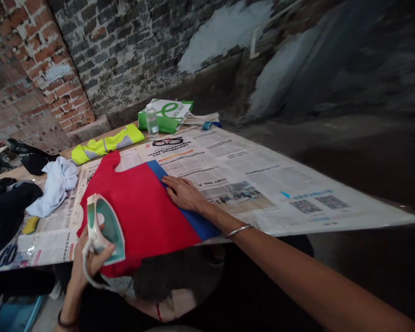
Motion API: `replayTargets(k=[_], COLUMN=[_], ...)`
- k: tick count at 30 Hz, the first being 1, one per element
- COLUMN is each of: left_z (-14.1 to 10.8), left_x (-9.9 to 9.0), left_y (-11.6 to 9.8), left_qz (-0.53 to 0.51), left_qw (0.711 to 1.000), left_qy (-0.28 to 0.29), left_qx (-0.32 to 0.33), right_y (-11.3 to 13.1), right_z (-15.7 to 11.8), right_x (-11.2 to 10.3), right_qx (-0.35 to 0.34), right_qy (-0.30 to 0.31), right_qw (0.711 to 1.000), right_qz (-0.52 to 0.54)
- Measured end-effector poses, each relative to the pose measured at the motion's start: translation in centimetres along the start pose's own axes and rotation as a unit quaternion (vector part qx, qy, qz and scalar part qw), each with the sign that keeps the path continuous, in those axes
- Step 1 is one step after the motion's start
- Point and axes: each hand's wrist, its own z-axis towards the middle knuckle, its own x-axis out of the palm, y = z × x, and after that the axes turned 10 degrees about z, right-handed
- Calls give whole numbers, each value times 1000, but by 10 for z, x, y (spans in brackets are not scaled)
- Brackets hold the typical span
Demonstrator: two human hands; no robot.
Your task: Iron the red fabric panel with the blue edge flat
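Left grip [91, 260] was curled round a clothes iron [111, 227]; right grip [186, 195], flat on red-and-blue fabric [141, 203], risked burns if the iron strayed.

Dim light, deep shadow at right and beneath the worktop [273, 170], glints at its near left, blurred right-hand wall [363, 64], stretched edges

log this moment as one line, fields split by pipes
left hand: holding clothes iron over red cloth | right hand: resting on blue strip | newspaper-covered table: eyeglasses, plastic bottle, yellow sponge
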Motion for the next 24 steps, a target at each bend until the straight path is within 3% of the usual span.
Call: replayTargets(k=[5, 7, 9, 11, 13, 20, 22, 24], left_z=[107, 132, 140, 129, 101, -44, -68, -74], left_x=[12, 17, 19, 16, 10, -9, -10, -9], left_y=[9, 10, 9, 7, 6, 6, 4, 5], left_qz=[-24, -22, -20, -19, -15, 46, 65, 75], left_qw=[999, 999, 999, 999, 999, 999, 998, 997], left_qy=[-24, -32, -32, -22, -7, -10, -14, -19], left_qx=[-20, -33, -38, -36, -33, -4, 10, 14], right_y=[1, 1, 0, 0, 0, -1, -2, -4], right_z=[-1, -2, -2, -2, -1, 0, 1, 1], right_x=[-2, -3, -3, -3, -2, -1, 0, 2], right_qx=[0, -1, -4, -8, -7, 1, -4, -8], right_qy=[7, 10, 9, 6, 4, 0, -3, -3], right_qw=[1000, 1000, 1000, 1000, 1000, 1000, 1000, 1000], right_qz=[-1, -2, -2, 0, 1, 2, 4, 3])
